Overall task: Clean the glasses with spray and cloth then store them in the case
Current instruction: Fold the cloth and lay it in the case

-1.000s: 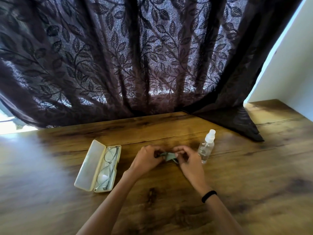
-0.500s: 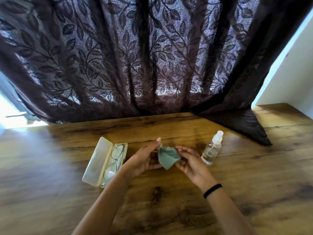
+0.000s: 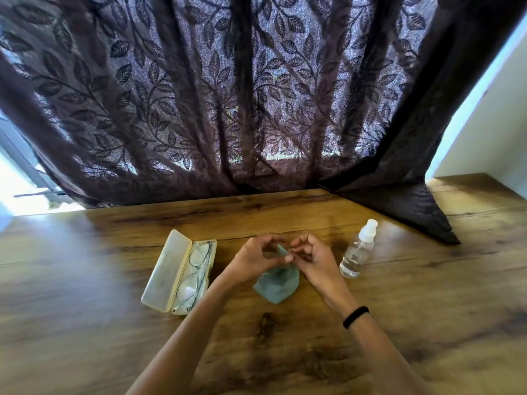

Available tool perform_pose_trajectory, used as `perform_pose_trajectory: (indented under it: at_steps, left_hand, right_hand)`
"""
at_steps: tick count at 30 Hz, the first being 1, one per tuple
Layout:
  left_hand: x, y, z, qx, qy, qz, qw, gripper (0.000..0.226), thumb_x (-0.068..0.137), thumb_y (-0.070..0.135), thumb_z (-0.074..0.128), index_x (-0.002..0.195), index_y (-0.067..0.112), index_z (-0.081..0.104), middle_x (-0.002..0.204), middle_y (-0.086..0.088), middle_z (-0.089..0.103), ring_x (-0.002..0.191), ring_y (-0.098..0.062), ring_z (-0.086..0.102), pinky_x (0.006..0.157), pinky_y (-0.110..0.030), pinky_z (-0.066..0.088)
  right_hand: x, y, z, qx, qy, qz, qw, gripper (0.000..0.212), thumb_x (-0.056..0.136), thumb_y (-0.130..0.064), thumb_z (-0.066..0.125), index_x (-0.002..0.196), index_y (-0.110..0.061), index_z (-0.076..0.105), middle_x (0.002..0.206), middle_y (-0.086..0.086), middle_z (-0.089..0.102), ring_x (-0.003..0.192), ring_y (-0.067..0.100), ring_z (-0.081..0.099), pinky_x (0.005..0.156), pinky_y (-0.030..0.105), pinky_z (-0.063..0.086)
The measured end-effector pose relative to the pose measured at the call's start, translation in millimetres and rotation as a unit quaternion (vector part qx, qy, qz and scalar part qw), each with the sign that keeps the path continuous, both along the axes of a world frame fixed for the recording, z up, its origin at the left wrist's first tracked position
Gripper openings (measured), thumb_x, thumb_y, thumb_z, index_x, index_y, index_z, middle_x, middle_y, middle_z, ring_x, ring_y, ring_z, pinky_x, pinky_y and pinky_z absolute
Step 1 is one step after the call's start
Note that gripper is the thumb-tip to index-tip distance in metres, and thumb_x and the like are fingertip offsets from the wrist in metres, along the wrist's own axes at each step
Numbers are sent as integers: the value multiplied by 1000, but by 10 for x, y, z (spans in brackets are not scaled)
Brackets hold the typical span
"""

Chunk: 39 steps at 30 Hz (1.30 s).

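We find both hands raised a little above the wooden table [image 3: 114, 323], fingertips meeting over the grey-green cleaning cloth [image 3: 278, 285]. The left hand [image 3: 253, 259] pinches the cloth's upper edge between thumb and curled fingers. The right hand [image 3: 313, 258], with a black wristband [image 3: 355, 317] on its wrist, pinches the same edge just beside it.

A second ago the cloth was a small bunched wad between the hands, low at the table. Half a second ago it was lifted and partly spread between looser fingers. Now it hangs opened out from the pinch, its lower corner pointing toward the near edge of the table.

We judge that the cloth is being unfolded for wiping and that the cleaning itself has not begun. The wire-framed glasses [image 3: 196, 266] lie folded in the open cream case [image 3: 166, 275] to the left of the hands. The clear spray bottle [image 3: 356, 252] stands upright and untouched to the right, near the right hand. A dark leaf-patterned curtain [image 3: 228, 95] hangs along the far side of the table.
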State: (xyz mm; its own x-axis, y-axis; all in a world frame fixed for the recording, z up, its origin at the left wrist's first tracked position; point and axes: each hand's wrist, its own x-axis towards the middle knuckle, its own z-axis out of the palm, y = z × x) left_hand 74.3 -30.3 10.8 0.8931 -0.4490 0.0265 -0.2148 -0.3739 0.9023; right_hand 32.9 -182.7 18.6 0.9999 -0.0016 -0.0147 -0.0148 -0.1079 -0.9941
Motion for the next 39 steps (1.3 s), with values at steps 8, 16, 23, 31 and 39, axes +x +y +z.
perform_pose_trajectory:
  at_steps: [8,16,23,31,39]
  left_hand:
    - [81,78,149,-17,-22,85,996,6,77,25,73,77,29,69,78,15,69,71,7,61,64,-8,47]
    - [194,292,421,-96,-43,156,982,7,78,16,72,81,22,71,80,4,69,74,-3,60,71,-20,48]
    - [79,511,351,72,-198,126,969,9,75,21,75,82,25,72,83,15,67,78,4,61,73,-9,44]
    - [-210,591,-134,286,-159,-21,945,15,81,35,67,95,31,68,90,21,57,86,3,48,74,-10,33]
    - [-71,519,-82,259,-105,30,960,8,86,34,62,90,28,66,83,15,63,72,2,56,61,-12,43]
  right_hand:
    - [-34,-38,-134,-124,-7,18,992,38,76,-8,72,91,-34,48,90,-14,62,87,2,60,72,14,48]
    - [42,-144,-111,-169,-43,-82,981,8,84,-15,64,86,-22,65,73,-12,61,66,-3,55,58,5,40]
    - [-49,-251,100,-336,-225,-114,908,23,83,0,60,100,-13,68,99,-8,60,87,6,57,80,16,44]
    - [-381,-324,-303,-446,-144,38,883,27,83,-1,59,98,-20,71,107,-7,67,106,10,53,90,17,34]
    - [-258,-310,-243,-377,-84,-8,922,21,89,-11,56,104,-21,64,97,-11,60,80,-2,51,67,7,37]
